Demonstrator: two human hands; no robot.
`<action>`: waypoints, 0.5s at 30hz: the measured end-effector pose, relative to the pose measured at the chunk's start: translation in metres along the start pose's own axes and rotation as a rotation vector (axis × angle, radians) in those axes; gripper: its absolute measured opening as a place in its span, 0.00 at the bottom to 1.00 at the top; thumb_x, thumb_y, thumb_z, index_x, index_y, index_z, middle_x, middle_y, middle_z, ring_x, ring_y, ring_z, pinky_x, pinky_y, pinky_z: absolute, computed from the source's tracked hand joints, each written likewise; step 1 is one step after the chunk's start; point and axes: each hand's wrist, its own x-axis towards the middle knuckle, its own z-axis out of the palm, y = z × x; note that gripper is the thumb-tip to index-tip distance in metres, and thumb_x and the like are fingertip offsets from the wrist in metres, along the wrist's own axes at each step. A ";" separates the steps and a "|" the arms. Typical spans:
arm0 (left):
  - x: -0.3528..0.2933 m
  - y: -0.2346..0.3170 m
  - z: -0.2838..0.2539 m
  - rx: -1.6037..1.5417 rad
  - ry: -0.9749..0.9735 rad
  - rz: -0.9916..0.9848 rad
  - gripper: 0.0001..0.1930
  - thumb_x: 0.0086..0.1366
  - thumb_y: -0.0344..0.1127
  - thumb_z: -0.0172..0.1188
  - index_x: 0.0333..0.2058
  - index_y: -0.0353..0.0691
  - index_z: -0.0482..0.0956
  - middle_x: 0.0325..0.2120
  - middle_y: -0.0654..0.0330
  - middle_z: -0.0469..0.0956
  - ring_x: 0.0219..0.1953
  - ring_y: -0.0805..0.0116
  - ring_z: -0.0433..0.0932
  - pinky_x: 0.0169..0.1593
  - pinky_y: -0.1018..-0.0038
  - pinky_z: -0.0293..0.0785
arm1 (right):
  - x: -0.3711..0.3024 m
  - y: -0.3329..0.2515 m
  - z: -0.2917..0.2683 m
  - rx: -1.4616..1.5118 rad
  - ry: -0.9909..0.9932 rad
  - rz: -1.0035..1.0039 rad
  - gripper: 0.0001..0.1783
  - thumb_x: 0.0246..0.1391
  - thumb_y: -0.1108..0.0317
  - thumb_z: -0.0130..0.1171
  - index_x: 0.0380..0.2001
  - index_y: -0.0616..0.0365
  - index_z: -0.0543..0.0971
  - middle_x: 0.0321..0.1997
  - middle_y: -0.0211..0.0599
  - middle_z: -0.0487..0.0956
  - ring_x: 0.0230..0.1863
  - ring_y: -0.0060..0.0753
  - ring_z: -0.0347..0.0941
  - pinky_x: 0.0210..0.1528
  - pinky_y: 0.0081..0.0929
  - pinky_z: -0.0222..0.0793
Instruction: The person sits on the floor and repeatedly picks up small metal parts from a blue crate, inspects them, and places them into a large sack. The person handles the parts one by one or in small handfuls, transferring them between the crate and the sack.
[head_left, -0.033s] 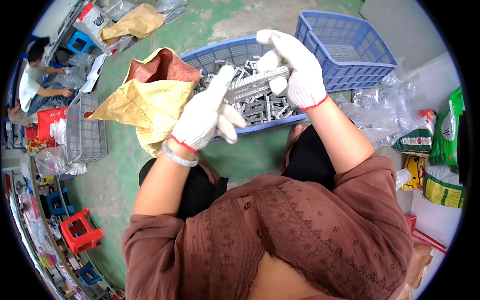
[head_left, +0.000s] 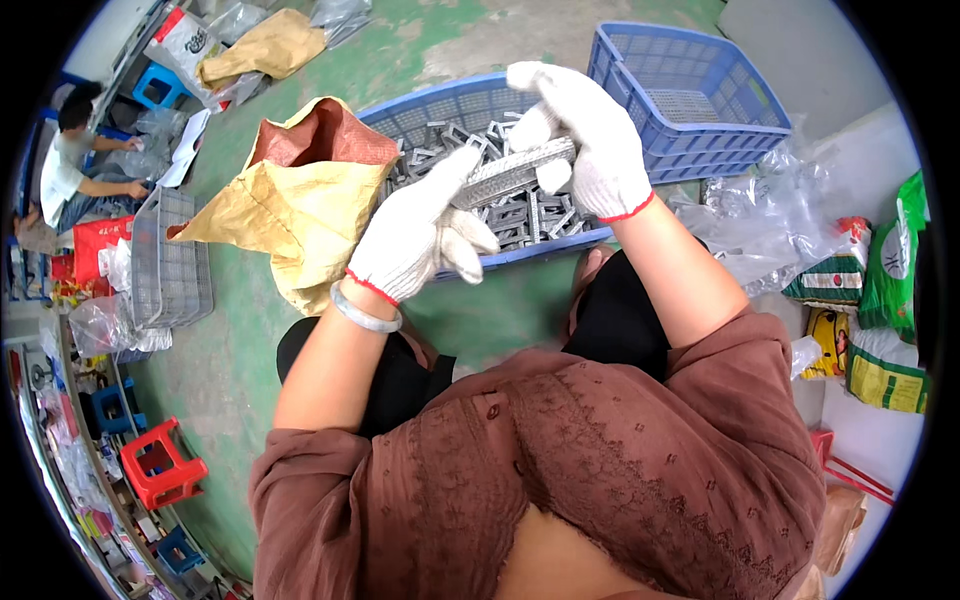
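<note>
Gripping a row of grey metal pieces (head_left: 515, 176), your left hand (head_left: 408, 238) has its fingers (head_left: 460, 256) loosely curled at one end; your right hand (head_left: 602, 138) pinches the other between thumb and fingers. It hangs above a blue basket (head_left: 425, 112) of loose metal parts (head_left: 533, 216), between a yellow sack (head_left: 290, 205) and another basket (head_left: 712, 150) farther right.

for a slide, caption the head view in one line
Gloved left hand and right hand hold metal parts over a blue crate near a yellow sack.
</note>
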 end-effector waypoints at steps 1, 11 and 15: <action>0.011 -0.018 -0.011 -0.138 -0.095 0.110 0.21 0.73 0.41 0.52 0.59 0.35 0.72 0.34 0.43 0.82 0.26 0.59 0.84 0.30 0.65 0.84 | -0.002 0.002 -0.001 -0.049 0.003 -0.030 0.20 0.68 0.56 0.51 0.53 0.59 0.77 0.28 0.39 0.82 0.18 0.22 0.72 0.16 0.19 0.63; 0.014 -0.035 0.011 0.040 0.098 0.561 0.32 0.65 0.25 0.60 0.66 0.34 0.59 0.51 0.53 0.74 0.46 0.67 0.79 0.48 0.68 0.80 | 0.006 0.020 0.002 0.198 0.217 0.033 0.24 0.67 0.49 0.52 0.56 0.55 0.69 0.45 0.37 0.76 0.44 0.36 0.75 0.45 0.39 0.76; 0.017 -0.046 -0.002 0.260 0.167 0.716 0.33 0.63 0.24 0.62 0.65 0.31 0.60 0.56 0.50 0.71 0.51 0.66 0.77 0.54 0.70 0.75 | 0.006 0.019 0.004 0.259 0.150 0.035 0.28 0.67 0.44 0.50 0.54 0.57 0.69 0.44 0.39 0.75 0.43 0.38 0.75 0.45 0.39 0.76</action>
